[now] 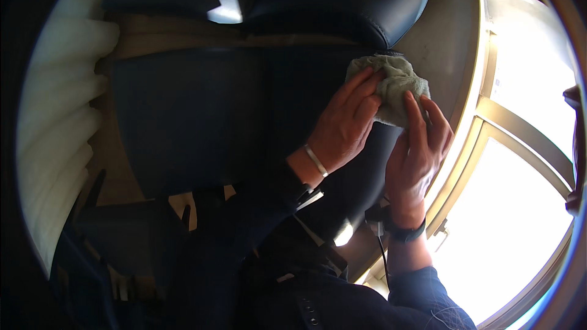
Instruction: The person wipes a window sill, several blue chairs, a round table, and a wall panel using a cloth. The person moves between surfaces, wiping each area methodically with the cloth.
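Observation:
A bunched pale grey-green cloth (394, 87) lies at the right end of a dark padded seat (192, 119), close to the wall. My left hand (346, 123), with a silver bracelet at the wrist, presses its fingers on the cloth's left part. On the cloth's lower right edge rest the fingertips of my right hand (419, 146), whose wrist wears a dark band. Whether either hand grips the fabric cannot be told. Behind the cloth rises the rounded end of a dark, stitched backrest (394, 0).
A bright framed window (504, 220) with a handle runs along the right side. Pale pleated curtains (64, 101) hang at the left. A thin black cable (383, 256) hangs near my right wrist. Another dark seat-like surface (119, 233) is at lower left.

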The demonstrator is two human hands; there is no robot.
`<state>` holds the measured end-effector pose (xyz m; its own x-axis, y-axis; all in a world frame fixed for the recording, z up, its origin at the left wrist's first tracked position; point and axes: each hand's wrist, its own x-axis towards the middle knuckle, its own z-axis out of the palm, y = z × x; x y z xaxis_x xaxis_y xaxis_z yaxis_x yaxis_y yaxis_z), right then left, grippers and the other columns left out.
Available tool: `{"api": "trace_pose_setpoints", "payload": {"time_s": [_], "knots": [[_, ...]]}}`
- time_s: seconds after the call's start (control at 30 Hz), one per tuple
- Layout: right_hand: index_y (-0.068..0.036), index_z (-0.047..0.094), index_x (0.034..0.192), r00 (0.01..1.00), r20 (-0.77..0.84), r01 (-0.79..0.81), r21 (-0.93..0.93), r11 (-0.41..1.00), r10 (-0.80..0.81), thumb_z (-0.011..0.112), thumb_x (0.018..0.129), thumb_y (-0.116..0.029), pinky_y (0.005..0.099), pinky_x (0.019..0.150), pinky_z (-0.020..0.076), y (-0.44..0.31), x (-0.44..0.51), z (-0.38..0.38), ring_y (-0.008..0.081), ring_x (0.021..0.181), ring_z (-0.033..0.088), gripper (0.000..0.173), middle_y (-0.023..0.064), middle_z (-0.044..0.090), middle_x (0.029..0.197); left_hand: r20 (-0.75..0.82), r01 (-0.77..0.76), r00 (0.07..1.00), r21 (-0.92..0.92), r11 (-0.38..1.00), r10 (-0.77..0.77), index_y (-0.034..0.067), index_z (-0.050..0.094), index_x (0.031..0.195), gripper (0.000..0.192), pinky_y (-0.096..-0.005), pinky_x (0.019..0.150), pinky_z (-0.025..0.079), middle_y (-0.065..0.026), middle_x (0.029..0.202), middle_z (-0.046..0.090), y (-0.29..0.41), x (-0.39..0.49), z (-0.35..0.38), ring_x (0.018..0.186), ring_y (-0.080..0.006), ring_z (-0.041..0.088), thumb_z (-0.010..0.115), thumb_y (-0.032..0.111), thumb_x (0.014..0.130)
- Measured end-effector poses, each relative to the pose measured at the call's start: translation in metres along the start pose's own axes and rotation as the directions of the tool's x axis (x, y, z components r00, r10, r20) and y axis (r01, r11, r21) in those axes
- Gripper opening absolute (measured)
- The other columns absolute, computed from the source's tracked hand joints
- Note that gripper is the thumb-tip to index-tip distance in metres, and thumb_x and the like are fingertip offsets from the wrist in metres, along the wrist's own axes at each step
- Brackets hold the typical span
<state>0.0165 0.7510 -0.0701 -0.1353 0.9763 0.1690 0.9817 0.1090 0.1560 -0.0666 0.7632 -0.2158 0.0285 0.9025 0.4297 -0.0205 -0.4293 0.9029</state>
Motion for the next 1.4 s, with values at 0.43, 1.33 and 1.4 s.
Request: {"api": "trace_pose_setpoints", "payload": {"time_s": [0.43, 1.33, 1.4], "knots": [[-0.018, 0.068, 0.141, 0.921, 0.347, 0.17, 0.051, 0.984, -0.177, 0.072, 0.085, -0.006, 0.0448, 0.109, 0.0417, -0.035, -0.034, 0.065, 0.0326, 0.134, 0.052, 0.057, 0.0098, 0.057, 0.148, 0.389, 0.451, 0.653, -0.889, -0.079, -0.649, 0.011, 0.047, 0.151, 0.05, -0.0412, 0.118, 0.043, -0.0129, 0.154, 0.052, -0.059, -0.093, -0.004, 0.141, -0.0263, 0.053, 0.055, 0.037, 0.109], [-0.006, 0.07, 0.131, 0.852, 0.47, 0.181, 0.147, 0.972, -0.23, 0.071, 0.08, -0.004, 0.0432, 0.097, 0.0482, -0.034, -0.05, 0.047, 0.0347, 0.116, 0.058, 0.051, 0.0137, 0.06, 0.126, 0.399, 0.479, 0.497, -0.867, -0.139, -0.771, 0.012, 0.052, 0.149, 0.049, -0.0365, 0.117, 0.043, -0.0058, 0.147, 0.059, -0.024, -0.123, -0.011, 0.137, -0.0178, 0.055, 0.052, 0.043, 0.112], [-0.011, 0.073, 0.129, 0.897, 0.41, 0.088, 0.203, 0.975, -0.167, 0.069, 0.075, 0.003, 0.0469, 0.099, 0.048, -0.016, -0.05, -0.003, 0.0366, 0.118, 0.059, 0.056, 0.0136, 0.061, 0.127, 0.45, 0.361, 0.574, -0.889, -0.282, -0.685, 0.008, 0.054, 0.143, 0.042, -0.0404, 0.117, 0.045, -0.0119, 0.148, 0.058, 0.002, -0.117, 0.0, 0.138, -0.0255, 0.056, 0.062, 0.029, 0.108]]}}
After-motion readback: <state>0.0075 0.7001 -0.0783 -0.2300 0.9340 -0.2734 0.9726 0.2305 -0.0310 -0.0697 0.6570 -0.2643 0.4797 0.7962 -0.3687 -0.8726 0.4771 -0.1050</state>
